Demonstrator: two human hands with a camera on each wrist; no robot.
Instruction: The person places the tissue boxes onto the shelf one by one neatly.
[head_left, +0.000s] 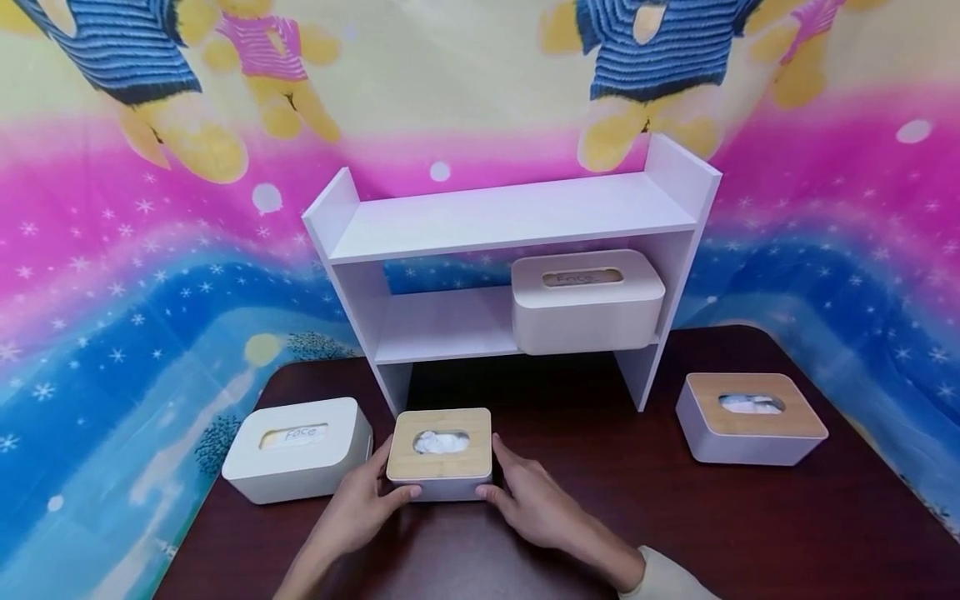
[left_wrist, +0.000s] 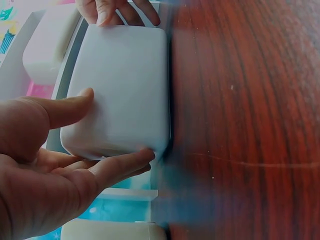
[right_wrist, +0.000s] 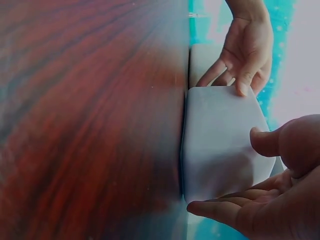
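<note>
Between my two hands is a small tissue box (head_left: 441,443) with a wooden lid, white sides and white tissue in its oval slot. My left hand (head_left: 358,503) holds its left end, thumb on the front face and fingers along the side. At the other end, my right hand (head_left: 536,502) grips it in the same way. In the left wrist view, the box's plain front (left_wrist: 120,85) lies between both hands, low at the dark tabletop. Close beside my left hand stands a cream tissue box (head_left: 300,471) marked "Face".
A white two-tier shelf (head_left: 517,218) stands behind the hands. On its lower tier, at the right, sits another cream "Face" tissue box (head_left: 588,312). A larger wood-lidded tissue box (head_left: 753,417) stands on the table (head_left: 675,533) at the right. A patterned curtain (head_left: 150,292) hangs behind.
</note>
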